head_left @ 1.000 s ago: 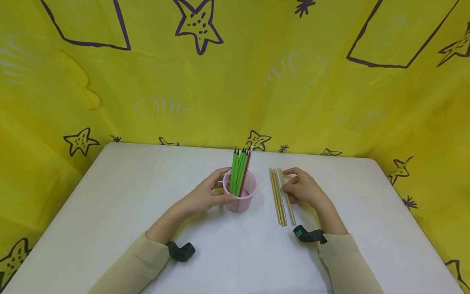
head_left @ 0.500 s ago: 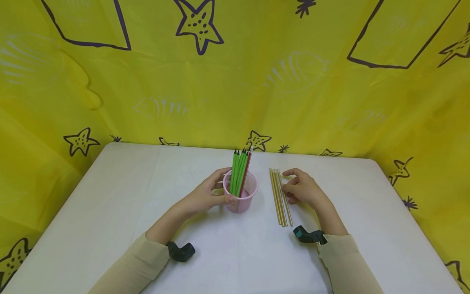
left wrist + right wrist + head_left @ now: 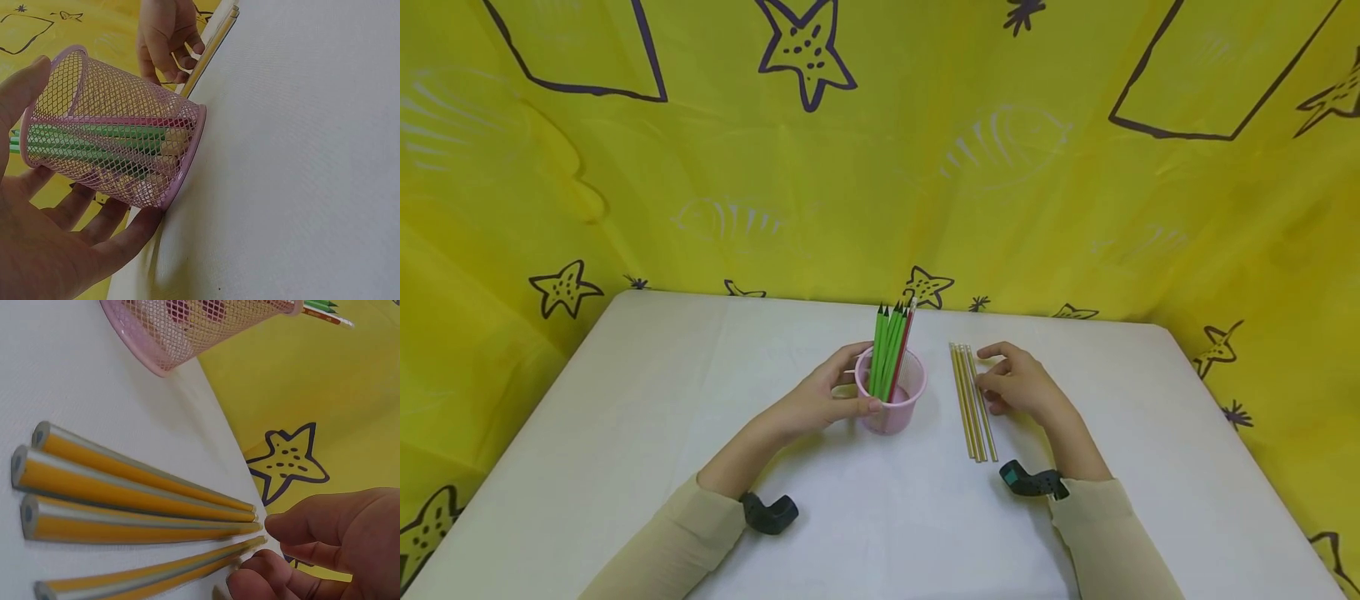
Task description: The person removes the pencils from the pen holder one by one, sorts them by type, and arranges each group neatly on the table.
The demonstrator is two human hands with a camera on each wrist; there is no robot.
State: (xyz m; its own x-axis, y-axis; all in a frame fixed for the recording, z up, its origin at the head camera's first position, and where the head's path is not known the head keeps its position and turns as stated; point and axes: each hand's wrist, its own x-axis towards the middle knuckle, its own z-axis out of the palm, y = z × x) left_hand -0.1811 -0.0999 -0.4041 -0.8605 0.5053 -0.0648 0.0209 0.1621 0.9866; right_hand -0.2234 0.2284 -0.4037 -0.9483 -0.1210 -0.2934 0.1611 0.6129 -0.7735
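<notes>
My left hand [image 3: 820, 400] holds a pink mesh pencil cup [image 3: 891, 418], thumb at its front and fingers round its side. Several green pencils [image 3: 880, 354] with black points stand in it, beside one red pencil [image 3: 902, 354] with its white end up. To the right of the cup, several gold-yellow pencils [image 3: 134, 487] lie side by side on the table. My right hand [image 3: 1018, 387] is at the rightmost one, its loosely bent fingertips against the pencil's right side. In the right wrist view, thumb and fingers overlap the pencils' far ends.
A white-covered table [image 3: 880, 533] lies under everything. Behind and beside it hangs a yellow cloth [image 3: 880, 167] printed with stars and fish. Dark wrist cameras [image 3: 771, 512] are strapped at both sleeves.
The rightmost yellow pencil has shifted left toward the others and now lies close to them. My left hand and the cup have not moved; the right hand has barely moved.
</notes>
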